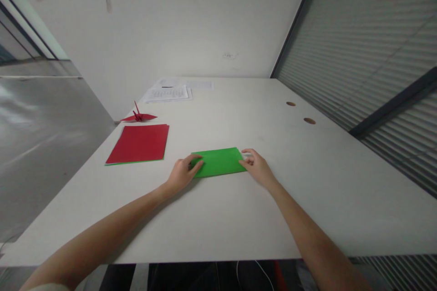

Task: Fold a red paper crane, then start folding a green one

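- Evidently, the folding is at an early stage: the green paper (220,162) lies flat as a layered rectangle on the white table (218,223), between the two hands, with no shaped form yet.
- Creasing and shaping probably remain; how many folds, I cannot tell.
- A red paper crane (138,117) stands fully formed behind the paper stack (143,143).
- The left hand (180,175) has thumb and forefinger parted on the green paper's left end; whether it pinches is unclear.
- The right hand (259,170) touches the right end by its thumb, forefinger apart; any firm hold is hidden.
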Demonstrator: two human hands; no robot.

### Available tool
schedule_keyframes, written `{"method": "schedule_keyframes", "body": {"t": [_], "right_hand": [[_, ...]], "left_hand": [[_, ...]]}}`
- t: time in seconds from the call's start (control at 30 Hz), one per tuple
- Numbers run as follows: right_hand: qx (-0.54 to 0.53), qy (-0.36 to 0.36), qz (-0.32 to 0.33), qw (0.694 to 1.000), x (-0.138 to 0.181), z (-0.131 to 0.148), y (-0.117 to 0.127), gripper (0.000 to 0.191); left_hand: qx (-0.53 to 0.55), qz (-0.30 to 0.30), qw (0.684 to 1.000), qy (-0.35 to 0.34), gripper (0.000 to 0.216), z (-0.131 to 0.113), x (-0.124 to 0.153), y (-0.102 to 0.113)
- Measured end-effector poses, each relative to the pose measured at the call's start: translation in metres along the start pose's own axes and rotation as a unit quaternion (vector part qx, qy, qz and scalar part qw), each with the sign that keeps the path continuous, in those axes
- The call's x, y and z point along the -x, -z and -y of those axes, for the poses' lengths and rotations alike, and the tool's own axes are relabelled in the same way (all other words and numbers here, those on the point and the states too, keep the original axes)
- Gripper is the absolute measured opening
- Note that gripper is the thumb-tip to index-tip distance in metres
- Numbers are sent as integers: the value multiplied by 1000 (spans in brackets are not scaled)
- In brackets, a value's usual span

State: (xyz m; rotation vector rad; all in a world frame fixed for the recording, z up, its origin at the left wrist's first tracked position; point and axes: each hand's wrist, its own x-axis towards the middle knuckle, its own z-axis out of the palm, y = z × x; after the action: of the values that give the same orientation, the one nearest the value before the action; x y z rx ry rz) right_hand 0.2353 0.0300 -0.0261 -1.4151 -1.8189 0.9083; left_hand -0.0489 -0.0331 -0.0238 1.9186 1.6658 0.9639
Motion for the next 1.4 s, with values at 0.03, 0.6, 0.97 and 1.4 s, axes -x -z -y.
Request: {"method": "schedule_keyframes", "body": {"t": [0.03, 0.6, 0.97, 1.4], "right_hand": [[3, -2, -6, 1000, 0, -1, -1, 32], [103, -3, -36, 994, 0, 4, 0, 15], [82, 56, -51, 994, 2, 8, -7, 15], [171, 50, -39, 983, -1, 8, -10, 8]], "left_hand": [[-12, 0, 1000, 2, 38, 0, 0, 0], [-53, -52, 994, -76, 26, -2, 1, -3], [-113, 22, 982, -151, 27, -6, 3, -2], [-174, 20, 974, -141, 30, -5, 3, -4]]}}
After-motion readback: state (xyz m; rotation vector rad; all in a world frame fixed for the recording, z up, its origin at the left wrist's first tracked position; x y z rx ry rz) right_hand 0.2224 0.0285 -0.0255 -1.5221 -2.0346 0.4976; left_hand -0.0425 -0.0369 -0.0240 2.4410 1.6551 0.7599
